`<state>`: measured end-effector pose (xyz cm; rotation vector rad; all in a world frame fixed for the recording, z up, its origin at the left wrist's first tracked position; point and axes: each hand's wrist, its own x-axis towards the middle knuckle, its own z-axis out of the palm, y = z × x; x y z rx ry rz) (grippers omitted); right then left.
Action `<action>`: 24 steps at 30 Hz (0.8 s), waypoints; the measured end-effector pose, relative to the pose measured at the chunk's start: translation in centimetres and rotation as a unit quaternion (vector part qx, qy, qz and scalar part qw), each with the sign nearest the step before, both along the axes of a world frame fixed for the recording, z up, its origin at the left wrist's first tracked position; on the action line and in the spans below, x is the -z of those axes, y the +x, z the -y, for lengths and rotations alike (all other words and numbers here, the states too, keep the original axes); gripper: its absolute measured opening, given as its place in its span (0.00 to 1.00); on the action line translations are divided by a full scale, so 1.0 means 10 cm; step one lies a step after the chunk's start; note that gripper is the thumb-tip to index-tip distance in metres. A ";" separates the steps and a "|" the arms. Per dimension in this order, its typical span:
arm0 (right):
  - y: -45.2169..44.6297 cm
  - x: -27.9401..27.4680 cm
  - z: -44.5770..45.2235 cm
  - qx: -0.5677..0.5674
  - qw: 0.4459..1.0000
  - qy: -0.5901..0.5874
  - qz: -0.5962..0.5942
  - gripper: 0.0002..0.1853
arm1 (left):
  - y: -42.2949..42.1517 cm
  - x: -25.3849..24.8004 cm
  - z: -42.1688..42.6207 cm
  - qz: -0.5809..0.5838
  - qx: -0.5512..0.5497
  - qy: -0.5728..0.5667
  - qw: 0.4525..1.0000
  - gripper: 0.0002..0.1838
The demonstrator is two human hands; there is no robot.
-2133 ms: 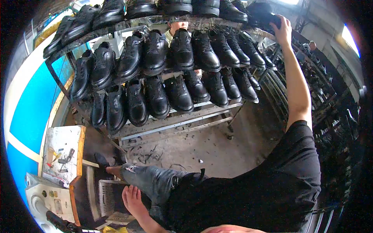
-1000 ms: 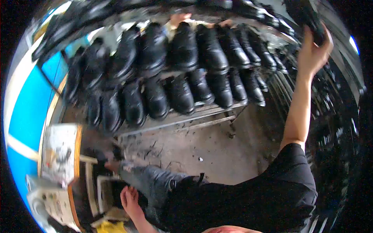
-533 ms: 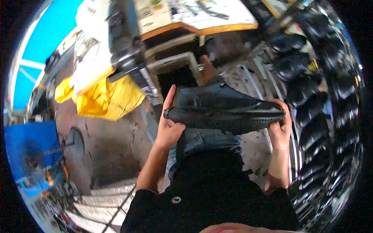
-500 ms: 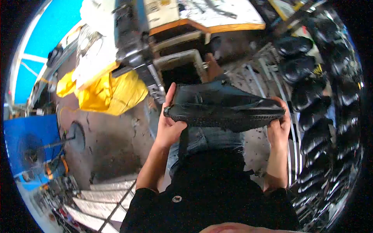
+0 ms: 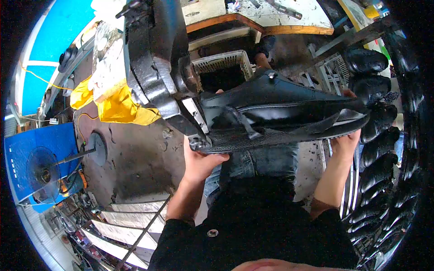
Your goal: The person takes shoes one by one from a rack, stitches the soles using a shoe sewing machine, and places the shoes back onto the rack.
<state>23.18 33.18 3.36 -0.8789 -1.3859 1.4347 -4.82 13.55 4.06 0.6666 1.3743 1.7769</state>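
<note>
A black leather shoe (image 5: 289,108) with a thick ridged sole lies sideways across both hands. My left hand (image 5: 201,160) is wrapped round its left end, thumb along the sole. My right hand (image 5: 346,144) grips the right end from below, and its fingertips show over the far side. A narrow dark strip (image 5: 246,124) hangs loose across the shoe's side, and a raised edge runs along the sole. The black machine head (image 5: 156,63) stands over the left end. Its metal plate (image 5: 194,115) meets or nearly meets the shoe there; I cannot tell whether they touch.
Racks of black shoes (image 5: 377,149) line the right. Behind the shoe stands a pale plastic crate (image 5: 246,63) under a white worktable (image 5: 298,16). Yellow sheeting (image 5: 124,108) hangs at the left, near a standing fan (image 5: 43,174). Another person's foot (image 5: 264,47) shows beyond the crate.
The shoe has come closer to my view, and its left end is now at the machine head. The loose strip and raised sole edge show now. Both hands keep their hold.
</note>
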 end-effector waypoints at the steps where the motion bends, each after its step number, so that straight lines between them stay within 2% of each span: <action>1: -0.05 -0.06 -0.03 0.004 0.999 0.043 0.021 0.50 | -0.01 0.14 0.08 0.026 -0.014 0.006 1.000 0.60; 2: -0.12 -0.14 -0.06 0.008 0.995 0.089 0.042 0.52 | -0.03 0.28 0.14 0.052 -0.027 0.014 0.998 0.55; 3: -0.21 -0.24 -0.07 -0.033 0.996 0.080 -0.008 0.54 | -0.04 0.31 0.13 0.066 -0.035 0.021 0.997 0.53; 4: -0.27 -0.33 -0.08 -0.035 0.996 0.083 -0.006 0.54 | -0.05 0.35 0.12 0.080 -0.042 0.027 0.996 0.52; 5: -0.33 -0.40 -0.08 -0.068 0.993 0.097 0.006 0.53 | -0.04 0.35 0.11 0.143 -0.066 0.057 0.986 0.53; 8: -0.42 -0.46 -0.06 -0.105 0.986 0.111 0.064 0.55 | -0.09 0.34 0.20 0.181 -0.099 -0.006 0.979 0.62; 9: -0.49 -0.47 -0.05 -0.109 0.984 0.118 0.072 0.54 | -0.10 0.32 0.20 0.197 -0.093 0.058 0.974 0.65; 10: -0.58 -0.48 -0.03 -0.114 0.982 0.125 0.079 0.53 | -0.13 0.31 0.22 0.202 -0.097 0.072 0.972 0.67; 11: -0.70 -0.49 0.08 -0.106 0.992 0.058 0.031 0.52 | -0.17 0.29 0.26 0.200 -0.103 0.081 0.971 0.70; 12: -0.71 -0.40 0.05 -0.131 0.987 0.087 0.033 0.51 | -0.20 0.26 0.31 0.191 -0.109 0.085 0.972 0.72; 13: -0.72 -0.35 0.08 -0.143 0.988 0.053 0.022 0.51 | -0.22 0.22 0.34 0.180 -0.117 0.089 0.973 0.75; 16: -0.84 -0.25 0.20 -0.180 0.984 -0.008 0.003 0.49 | -0.34 0.13 0.35 0.133 -0.138 0.136 0.972 0.73; 21: -1.10 -0.23 0.35 -0.251 0.961 -0.111 -0.031 0.43 | -0.61 0.17 0.59 0.110 -0.118 0.146 0.976 0.71; 22: -1.14 -0.22 0.37 -0.250 0.962 -0.109 -0.030 0.43 | -0.65 0.19 0.63 0.106 -0.112 0.148 0.977 0.71; 24: -1.20 -0.19 0.39 -0.269 0.963 -0.030 0.013 0.43 | -0.74 0.24 0.71 0.102 -0.091 0.155 0.978 0.68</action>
